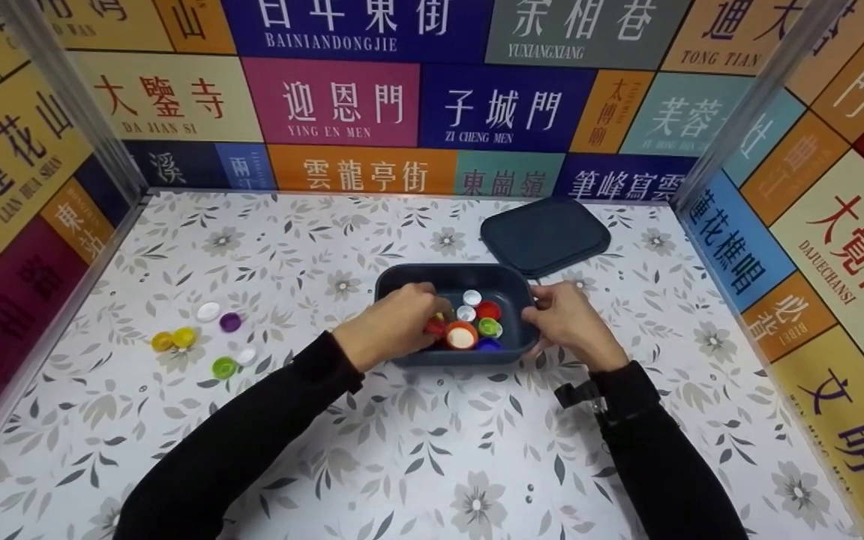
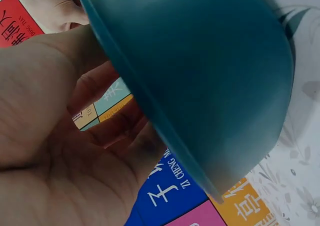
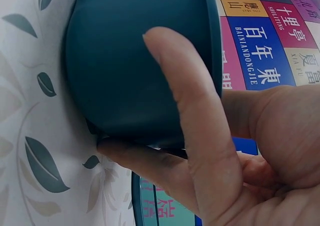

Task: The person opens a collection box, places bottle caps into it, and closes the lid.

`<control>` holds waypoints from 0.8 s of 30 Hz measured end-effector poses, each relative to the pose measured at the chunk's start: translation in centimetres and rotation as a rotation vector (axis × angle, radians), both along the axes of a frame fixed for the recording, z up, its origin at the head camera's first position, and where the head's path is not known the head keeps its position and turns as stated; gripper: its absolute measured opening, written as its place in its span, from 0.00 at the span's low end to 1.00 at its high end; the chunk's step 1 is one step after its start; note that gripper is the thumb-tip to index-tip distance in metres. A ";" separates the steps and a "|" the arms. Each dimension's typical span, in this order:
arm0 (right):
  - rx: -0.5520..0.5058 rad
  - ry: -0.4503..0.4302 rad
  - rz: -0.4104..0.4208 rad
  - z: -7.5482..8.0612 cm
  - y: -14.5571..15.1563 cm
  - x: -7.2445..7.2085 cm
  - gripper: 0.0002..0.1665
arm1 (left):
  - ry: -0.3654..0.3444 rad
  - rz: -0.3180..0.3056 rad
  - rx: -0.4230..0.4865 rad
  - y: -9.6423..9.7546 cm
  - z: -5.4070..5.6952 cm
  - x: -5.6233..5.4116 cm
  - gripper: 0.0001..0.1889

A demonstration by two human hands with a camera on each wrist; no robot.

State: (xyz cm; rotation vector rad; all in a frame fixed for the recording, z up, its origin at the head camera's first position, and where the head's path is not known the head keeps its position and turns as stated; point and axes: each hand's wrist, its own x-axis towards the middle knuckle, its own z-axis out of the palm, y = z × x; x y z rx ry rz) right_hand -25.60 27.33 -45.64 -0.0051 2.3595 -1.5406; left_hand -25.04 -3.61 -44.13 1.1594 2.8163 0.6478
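A dark blue-green plastic box (image 1: 447, 271) stands in the middle of the table with several small bottle caps in it. These include an orange-rimmed cap (image 1: 461, 337), a white cap (image 1: 472, 298) and a light green cap (image 1: 488, 326). My left hand (image 1: 400, 319) reaches over the box's left side, its fingertips down among the caps beside a red cap (image 1: 436, 327). Whether they pinch one cannot be told. With my right hand (image 1: 568, 319) I grip the box's right end. In the right wrist view, one finger (image 3: 187, 81) lies along its outer wall.
Behind the box to the right lies a matching dark lid (image 1: 546, 236). Several loose caps lie on the left of the flowered tablecloth (image 1: 312, 465), among them a yellow cap (image 1: 184, 337), a purple cap (image 1: 230, 322) and a green cap (image 1: 224, 367). Printed panels (image 1: 331, 103) enclose the back and sides.
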 end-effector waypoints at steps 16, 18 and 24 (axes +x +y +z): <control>-0.022 -0.004 0.008 -0.1 0.0 0.0 0.32 | 0.041 0.031 0.067 -1.4 0.1 0.5 0.17; -0.019 -0.005 0.006 -0.1 0.0 -0.1 0.33 | 0.066 0.050 0.074 -1.9 0.2 0.7 0.17; -0.021 -0.013 -0.001 -0.1 0.3 0.0 0.35 | 0.116 0.142 0.112 -4.1 0.8 0.9 0.17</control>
